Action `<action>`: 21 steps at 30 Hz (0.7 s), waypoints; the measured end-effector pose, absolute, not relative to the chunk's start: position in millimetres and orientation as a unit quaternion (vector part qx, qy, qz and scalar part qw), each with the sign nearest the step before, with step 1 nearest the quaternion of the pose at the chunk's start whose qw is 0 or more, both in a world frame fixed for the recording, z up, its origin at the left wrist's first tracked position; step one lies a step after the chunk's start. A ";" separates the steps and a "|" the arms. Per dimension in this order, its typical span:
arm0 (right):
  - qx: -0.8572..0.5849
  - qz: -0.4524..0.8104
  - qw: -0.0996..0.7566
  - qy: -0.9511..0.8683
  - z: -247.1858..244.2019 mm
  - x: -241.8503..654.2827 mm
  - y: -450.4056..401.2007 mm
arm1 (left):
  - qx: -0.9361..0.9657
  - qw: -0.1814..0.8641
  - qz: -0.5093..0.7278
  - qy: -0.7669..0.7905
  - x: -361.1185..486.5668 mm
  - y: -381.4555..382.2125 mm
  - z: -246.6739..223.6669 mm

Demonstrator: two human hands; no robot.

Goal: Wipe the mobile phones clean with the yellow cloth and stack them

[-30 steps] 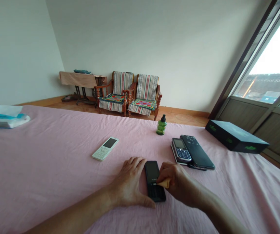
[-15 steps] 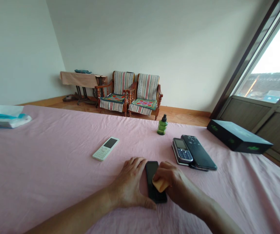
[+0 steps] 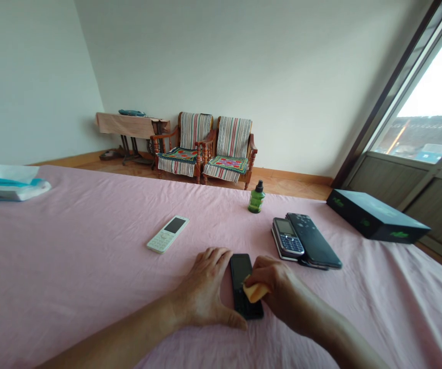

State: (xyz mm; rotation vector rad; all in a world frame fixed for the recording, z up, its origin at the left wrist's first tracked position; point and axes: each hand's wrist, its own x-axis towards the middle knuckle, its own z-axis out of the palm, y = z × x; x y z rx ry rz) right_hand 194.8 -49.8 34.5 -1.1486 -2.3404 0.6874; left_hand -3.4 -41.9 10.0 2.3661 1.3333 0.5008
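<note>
Taking the clock face as centred on the black keypad phone, a white-and-blue soft plastic pack (image 3: pixel 13 193) lay far off towards ten o'clock on the pink cloth (image 3: pixel 90 230). A slim white keypad phone (image 3: pixel 166 236) lay nearer, also at ten, where it had been a second earlier.

The left hand (image 3: pixel 205 289) kept its earlier place at nine o'clock, its grip spread wide and holding nothing up: fingertips at the far left corner, thumb by the near end.

The black keypad phone (image 3: pixel 238 287) lay flat between the hands, unmoved. Its long axis ran nearly from twelve to six, the screen end pointing away and leaning slightly towards eleven, the other end towards the person.

At three o'clock the right hand (image 3: pixel 273 282) had its grip closed on a small folded yellow cloth (image 3: pixel 256 292), pressed against the phone's middle. More of that cloth showed than a second before, and the lettering below the screen was now covered.

A green bottle with a black cap (image 3: pixel 256 200) stood upright at twelve. A silver-and-dark keypad phone (image 3: pixel 288 240) lay between one and two, beside a black flat rectangular item with pale flowers (image 3: pixel 315 242); a black box with green lettering (image 3: pixel 377 215) sat farther out at two.
</note>
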 end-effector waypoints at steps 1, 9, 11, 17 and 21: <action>-0.406 0.242 0.229 -0.851 33.9 191.6 -50.5 | 0.842 0.187 0.183 0.471 -3.4 -42.2 9.8; -0.423 0.211 0.197 -0.859 41.0 197.3 -51.5 | 0.838 0.195 0.180 0.477 -3.4 -41.3 10.2; -0.440 0.208 0.186 -0.854 42.2 200.5 -50.8 | 0.837 0.198 0.175 0.478 -3.9 -40.9 9.3; -0.397 0.221 0.222 -0.863 38.2 187.1 -53.7 | 0.837 0.191 0.197 0.473 -4.6 -41.4 7.1; -0.412 0.224 0.220 -0.856 36.7 190.7 -52.8 | 0.837 0.192 0.191 0.476 -3.7 -42.1 8.9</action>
